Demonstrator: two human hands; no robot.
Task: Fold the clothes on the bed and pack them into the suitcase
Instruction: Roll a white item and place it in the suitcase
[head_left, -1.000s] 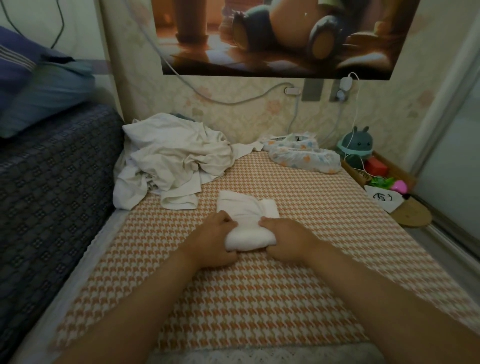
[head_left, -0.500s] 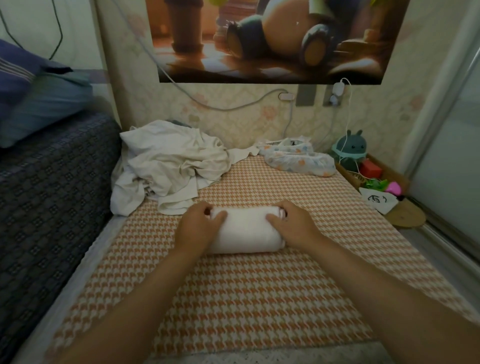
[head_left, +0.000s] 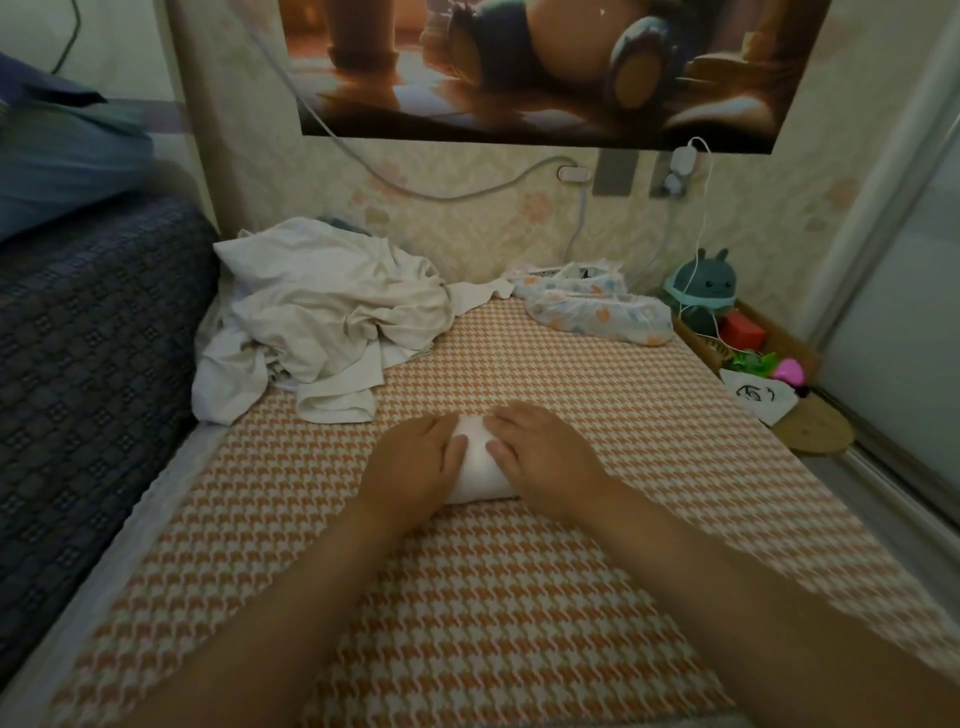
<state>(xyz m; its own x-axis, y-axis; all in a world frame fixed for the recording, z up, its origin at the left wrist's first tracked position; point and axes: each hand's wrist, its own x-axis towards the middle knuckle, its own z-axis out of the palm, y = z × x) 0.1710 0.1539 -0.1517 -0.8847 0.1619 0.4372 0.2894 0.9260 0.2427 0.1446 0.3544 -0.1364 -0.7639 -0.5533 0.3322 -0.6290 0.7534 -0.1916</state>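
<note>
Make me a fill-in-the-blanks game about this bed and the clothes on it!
1. Both hands, the left hand and the right hand, press on a rolled ____ cloth.
2. The pile of unfolded clothes lies to the ____ of the hands.
3. The bed cover has an orange and ____ pattern.
4. The green toy has two ____ on top.

Missing words: white; left; white; ears

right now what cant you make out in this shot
- Head view: most of the white rolled garment is hidden under the left hand and right hand.
- No suitcase in frame.
- The blue pillow at the left edge is blurred and cut off.
- The pile of clothes hides how many items it holds.
</note>
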